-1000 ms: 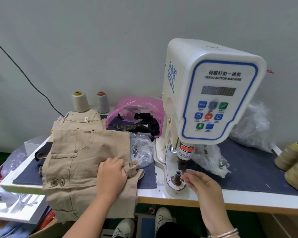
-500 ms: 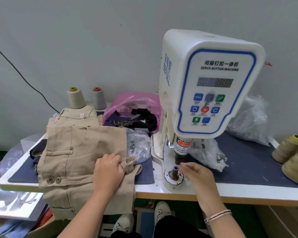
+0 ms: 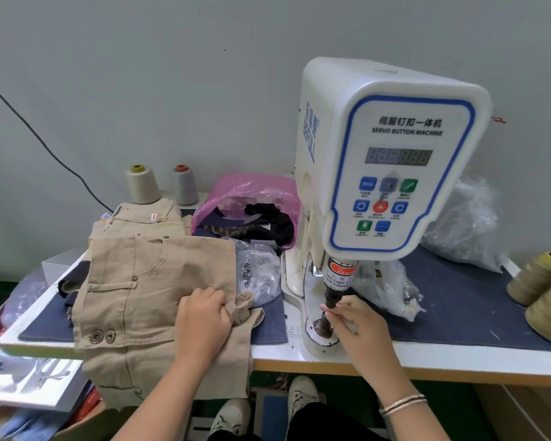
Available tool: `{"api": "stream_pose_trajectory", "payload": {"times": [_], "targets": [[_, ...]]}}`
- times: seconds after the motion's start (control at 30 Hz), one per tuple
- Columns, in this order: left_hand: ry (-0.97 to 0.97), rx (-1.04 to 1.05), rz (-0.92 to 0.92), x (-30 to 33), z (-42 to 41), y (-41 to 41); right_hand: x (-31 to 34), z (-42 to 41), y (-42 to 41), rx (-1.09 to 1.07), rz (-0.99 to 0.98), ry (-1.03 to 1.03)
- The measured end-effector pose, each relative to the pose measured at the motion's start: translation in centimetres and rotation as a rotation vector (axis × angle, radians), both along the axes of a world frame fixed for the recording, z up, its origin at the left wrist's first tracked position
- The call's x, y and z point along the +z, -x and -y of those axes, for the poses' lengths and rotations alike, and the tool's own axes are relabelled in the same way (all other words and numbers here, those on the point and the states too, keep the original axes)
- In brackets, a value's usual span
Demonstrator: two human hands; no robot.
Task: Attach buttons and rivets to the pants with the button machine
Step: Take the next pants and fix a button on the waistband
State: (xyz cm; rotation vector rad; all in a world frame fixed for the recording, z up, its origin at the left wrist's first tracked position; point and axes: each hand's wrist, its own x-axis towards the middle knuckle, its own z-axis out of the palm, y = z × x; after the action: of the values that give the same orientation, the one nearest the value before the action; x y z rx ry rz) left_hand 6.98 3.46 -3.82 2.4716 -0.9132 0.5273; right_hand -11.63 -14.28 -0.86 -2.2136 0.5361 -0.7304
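Tan pants [image 3: 131, 294] lie on the left of the table and hang over its front edge, with two metal buttons [image 3: 102, 336] on the waistband. My left hand [image 3: 202, 319] grips a bunched fold of the pants by its right edge. The white servo button machine [image 3: 385, 160] stands to the right. Under its dark punch head, at the round lower die [image 3: 320, 331], the fingertips of my right hand [image 3: 358, 326] are pinched together; what they hold is too small to tell. A clear bag of metal buttons [image 3: 256, 272] sits between pants and machine.
A second tan pair [image 3: 143, 218] lies behind the first. A pink bag of dark fabric scraps [image 3: 252, 198], two thread cones [image 3: 142, 184] at the back, clear bags [image 3: 468, 224] and large tan cones [image 3: 538, 278] on the right crowd the table. A white box [image 3: 23, 377] sits lower left.
My right hand has moved up from the table edge to the die under the punch head and pinched its fingertips there. My left hand still grips the pants fold.
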Motion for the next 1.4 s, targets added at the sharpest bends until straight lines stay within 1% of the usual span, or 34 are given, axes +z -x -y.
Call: {"api": "stream_pose_trajectory", "payload": {"times": [0.13, 0.2, 0.27, 0.33, 0.37, 0.47, 0.53, 0.63, 0.73, 1.03, 1.2, 1.27, 1.4], "targets": [[0.005, -0.007, -0.014, 0.0, 0.0, -0.1, 0.0, 0.6, 1.2, -0.05, 0.117, -0.079], [0.014, -0.007, -0.011, 0.0, 0.0, 0.0, 0.4, 2.2, 1.5, -0.163, 0.172, -0.12], [0.019, -0.004, -0.009, 0.0, 0.0, -0.1, 1.1, 4.7, 1.2, -0.318, 0.15, -0.088], [0.016, -0.004, -0.011, -0.1, 0.0, -0.1, 1.9, 7.7, 0.3, -0.405, 0.035, 0.01], [0.015, -0.004, -0.012, -0.1, 0.0, -0.1, 2.2, 9.0, -0.5, -0.418, -0.064, 0.061], [0.014, 0.002, -0.012, -0.2, 0.0, -0.1, 2.7, 11.5, -2.9, -0.42, -0.504, 0.185], [0.023, 0.008, -0.011, -0.2, 0.0, -0.1, 2.8, 12.1, -4.0, -0.413, -0.683, 0.237], [0.02, 0.01, -0.017, -0.2, 0.0, -0.1, 3.2, 12.0, -5.1, -0.412, -0.796, 0.368], [0.023, 0.007, -0.022, -0.3, 0.0, -0.2, 3.5, 11.9, -5.6, -0.42, -0.854, 0.42], [0.006, 0.01, -0.02, -0.4, 0.0, -0.3, 3.6, 11.4, -6.2, -0.43, -0.905, 0.457], [-0.002, 0.011, -0.033, -0.2, 0.0, -0.2, 3.3, 11.2, -5.9, -0.393, -0.908, 0.541], [-0.003, 0.01, -0.041, -0.1, 0.0, -0.1, 2.9, 11.6, -5.6, -0.384, -0.874, 0.55], [-0.003, 0.005, -0.048, 0.0, -0.1, 0.0, 2.6, 12.3, -4.6, -0.373, -0.739, 0.456]]}}
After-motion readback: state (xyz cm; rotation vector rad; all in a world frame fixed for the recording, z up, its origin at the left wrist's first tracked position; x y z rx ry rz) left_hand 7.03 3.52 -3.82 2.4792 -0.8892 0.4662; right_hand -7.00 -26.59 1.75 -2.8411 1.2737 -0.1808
